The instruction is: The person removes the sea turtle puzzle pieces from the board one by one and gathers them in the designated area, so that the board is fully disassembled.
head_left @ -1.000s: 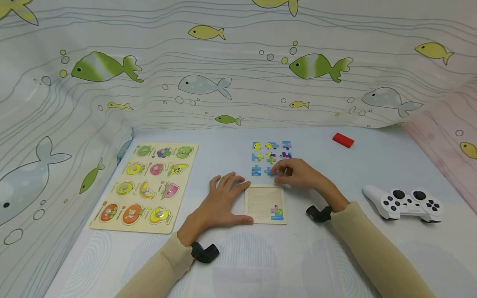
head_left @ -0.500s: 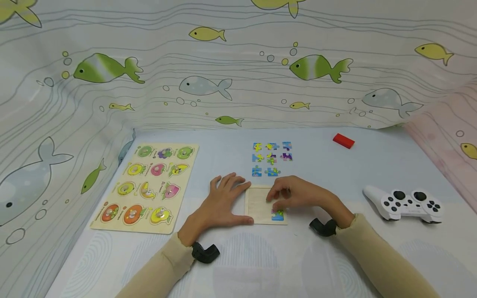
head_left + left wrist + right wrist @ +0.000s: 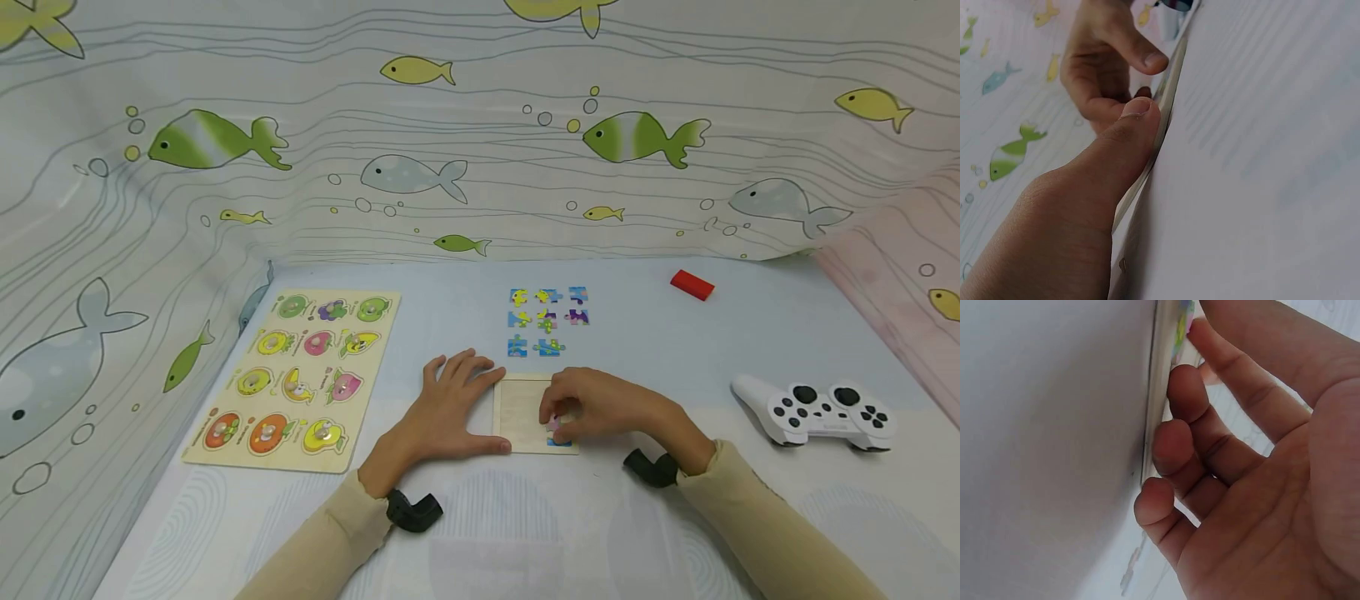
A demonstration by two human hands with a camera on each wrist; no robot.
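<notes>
A small square wooden puzzle tray (image 3: 519, 417) lies in front of me, with a pink, green and blue jigsaw piece (image 3: 553, 423) in its lower right corner. My left hand (image 3: 450, 408) is spread along the tray's left side. Its index fingertip touches the upper left corner and its thumb (image 3: 1138, 115) rests against the lower left edge. My right hand (image 3: 592, 404) reaches over the tray's right side, thumb and index finger at the jigsaw piece, partly covering it. In the right wrist view, its other fingers (image 3: 1172, 447) curl beside the tray's edge.
Several loose jigsaw pieces (image 3: 547, 319) lie in rows behind the tray. On the left is a wooden fruit peg puzzle board (image 3: 300, 367). A red block (image 3: 692, 285) sits at the back right, and a white game controller (image 3: 813, 412) lies on the right.
My right hand has come from the rows of loose pieces down to the piece in the tray's lower right corner. My left hand stays at the tray's left side.
</notes>
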